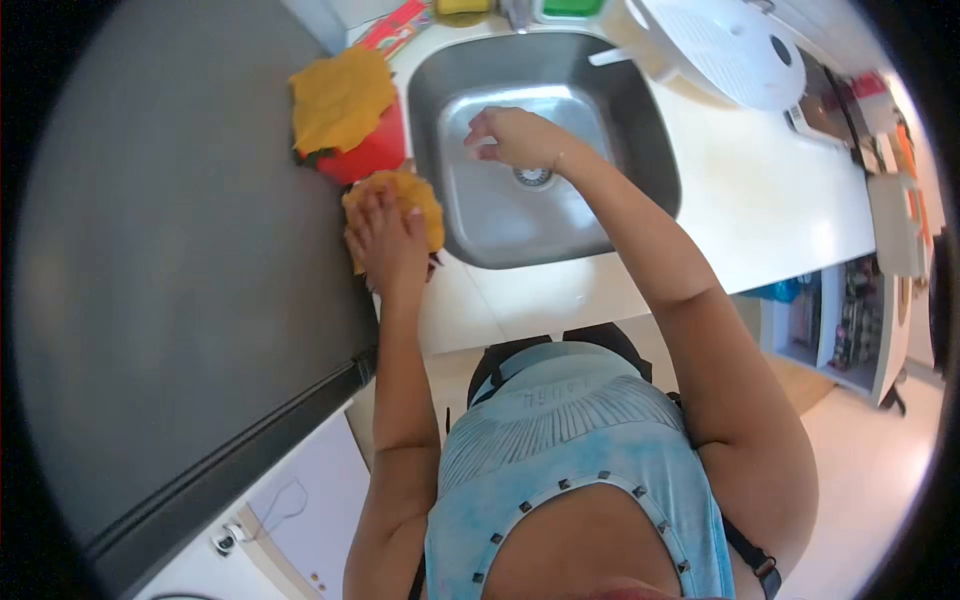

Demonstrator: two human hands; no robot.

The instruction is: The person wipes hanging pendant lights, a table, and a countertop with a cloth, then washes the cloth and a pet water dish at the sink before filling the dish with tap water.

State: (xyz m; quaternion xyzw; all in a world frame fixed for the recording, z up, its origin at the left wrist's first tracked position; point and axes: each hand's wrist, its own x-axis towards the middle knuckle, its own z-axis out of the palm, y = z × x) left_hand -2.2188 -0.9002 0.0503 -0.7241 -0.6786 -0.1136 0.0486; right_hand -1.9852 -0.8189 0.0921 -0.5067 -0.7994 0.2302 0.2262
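My left hand (388, 238) lies on a yellow cloth (425, 205) at the left edge of the sink, its fingers stretched out over the fabric. Something dark pokes out from under this cloth; what it is I cannot make out. My right hand (522, 138) is in the air above the steel sink (510, 215), near the drain (533, 177). Its fingers are loosely bent and apart, and nothing shows in them. Just beyond my left hand, a second yellow cloth (343, 98) is draped over a red container (370, 148).
A white strainer-like basin (725, 50) stands right of the sink. Behind the sink are the tap (517, 14), a green-bottomed tray (570, 8) and a yellow item (462, 8). A long printed box (395, 28) lies back left. A large grey surface (190, 260) borders the left side.
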